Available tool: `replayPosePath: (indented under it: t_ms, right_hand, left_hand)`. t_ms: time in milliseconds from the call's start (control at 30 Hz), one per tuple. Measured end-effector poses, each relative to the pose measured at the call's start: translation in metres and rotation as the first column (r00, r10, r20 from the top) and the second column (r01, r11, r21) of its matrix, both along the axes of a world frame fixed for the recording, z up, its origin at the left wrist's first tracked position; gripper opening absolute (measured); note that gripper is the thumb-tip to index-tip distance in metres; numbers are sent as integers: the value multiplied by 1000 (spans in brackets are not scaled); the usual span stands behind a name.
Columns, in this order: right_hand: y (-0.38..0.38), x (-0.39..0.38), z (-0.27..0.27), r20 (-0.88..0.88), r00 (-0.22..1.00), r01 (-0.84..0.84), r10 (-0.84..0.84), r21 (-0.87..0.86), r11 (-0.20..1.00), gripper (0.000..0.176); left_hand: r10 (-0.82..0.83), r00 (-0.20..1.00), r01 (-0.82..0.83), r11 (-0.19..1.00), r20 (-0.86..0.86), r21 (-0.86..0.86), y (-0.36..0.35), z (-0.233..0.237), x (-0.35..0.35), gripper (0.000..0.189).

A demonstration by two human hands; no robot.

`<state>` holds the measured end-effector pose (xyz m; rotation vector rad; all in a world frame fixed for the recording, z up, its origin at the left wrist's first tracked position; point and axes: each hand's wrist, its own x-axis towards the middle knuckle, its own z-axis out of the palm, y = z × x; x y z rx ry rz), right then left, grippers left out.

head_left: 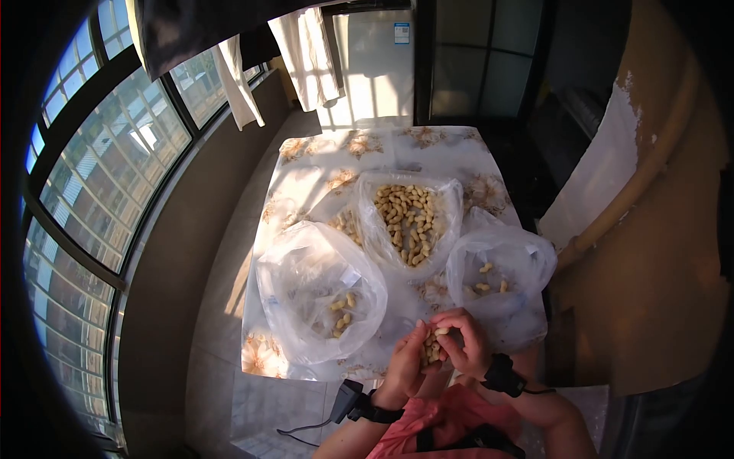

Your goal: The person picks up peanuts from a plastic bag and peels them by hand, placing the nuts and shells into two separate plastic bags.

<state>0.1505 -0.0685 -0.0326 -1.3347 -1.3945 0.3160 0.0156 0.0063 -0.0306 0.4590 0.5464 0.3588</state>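
Several unshelled peanuts lie cupped in my left hand, whose fingers curl round them at the table's near edge. My right hand meets it there, thumb and fingers pinched on a single peanut. Beyond my hands a clear plastic bag stands open with a large heap of peanuts inside. A wide open bag on the left holds a few peanuts. The open bag on the right also has a few peanuts in it.
The bags stand on a table with a flowered cloth. Barred windows and a low wall run along the left. Clothes hang at the upper left. Brown board stands to the right. Wristbands circle both wrists.
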Motion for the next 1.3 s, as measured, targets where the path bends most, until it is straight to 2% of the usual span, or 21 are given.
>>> replayPosePath:
  t_ms: [133, 200, 233, 267, 400, 433, 467, 500, 533, 567, 600, 633, 667, 733, 800, 867, 1033, 1100, 1200, 1233, 1300]
  right_hand:
    - [0, -4, 3, -45, 999, 9, -10, -21, 1000, 13]
    - [1, -2, -1, -8, 1000, -3, 3, -15, 1000, 13]
    - [0, -2, -2, -30, 1000, 5, -6, -25, 1000, 14]
    - [-1, -3, 0, -50, 999, 15, -17, -34, 999, 14]
    - [3, -9, 22, -18, 998, 66, -65, 61, 996, 17]
    - [7, -11, 32, -19, 998, 61, -60, 64, 996, 17]
    - [11, -12, 42, 59, 996, 58, -64, 95, 994, 18]
    - [16, -13, 51, 137, 988, 53, -70, 127, 990, 19]
    - [20, -14, 59, 140, 988, 51, -69, 131, 990, 19]
    - [25, -16, 67, 168, 985, 12, -30, 107, 994, 21]
    - [30, -19, 73, 193, 981, -26, 11, 80, 996, 23]
    - [38, -23, 80, 200, 980, -23, 8, 73, 997, 23]
    - [44, -28, 84, 199, 980, -23, 7, 74, 997, 23]
    - [57, -41, 89, 36, 998, -59, 60, -28, 998, 21]
    - [73, -48, 83, 34, 998, -59, 59, 6, 998, 21]
    - [87, -50, 72, 111, 982, -154, 155, -18, 988, 22]
    - [93, -54, 57, 101, 987, -121, 122, -16, 993, 26]
    - [80, -49, 56, 225, 973, -66, 48, 75, 995, 24]
    - [54, -42, 48, 168, 986, -27, 23, 23, 999, 18]
    - [46, -39, 46, 196, 981, -6, 1, 25, 1000, 15]
    - [34, -32, 37, 193, 981, 12, -10, -5, 1000, 15]
  left_hand:
    - [1, 1000, -1, 1000, -6, 16, -1, -2, 2, 45]
    - [-17, 999, 17, 1000, 37, 11, 1, -10, 2, 45]
    - [43, 998, -42, 999, -41, 14, -4, -2, 6, 44]
    - [39, 998, -39, 999, -43, 15, -4, 0, 6, 42]
    - [37, 999, -36, 997, -10, 67, -7, -6, 7, 38]
    - [31, 999, -28, 985, -17, 172, -10, -13, 7, 35]
    - [25, 999, -17, 962, -25, 274, -12, -17, 6, 33]
    - [-17, 1000, 13, 944, 9, 330, -10, -12, 2, 27]
    - [-16, 1000, 11, 943, 12, 333, -9, -7, -1, 27]
    - [102, 993, -42, 794, -64, 606, -9, -3, -2, 23]
    - [235, 967, -52, 568, -101, 821, -7, 1, -4, 19]
    - [338, 931, 19, 335, -139, 942, 3, 2, -10, 17]
    - [337, 931, 20, 335, -140, 942, 9, 1, -14, 17]
    - [434, 893, 108, 47, -118, 993, 21, -5, -22, 18]
    - [396, 903, 157, 59, -167, 986, 27, -16, -26, 21]
    - [382, 889, 165, 245, -251, 955, 28, -16, -28, 24]
    - [399, 893, 115, 245, -208, 963, 29, -18, -28, 25]
    - [405, 895, 97, 237, -189, 967, 28, -20, -26, 23]
    - [425, 891, 55, 254, -163, 966, 27, -15, -25, 19]
    - [429, 891, 49, 231, -147, 972, 27, -11, -25, 17]
    - [411, 895, 94, 211, -176, 973, 26, -4, -29, 17]
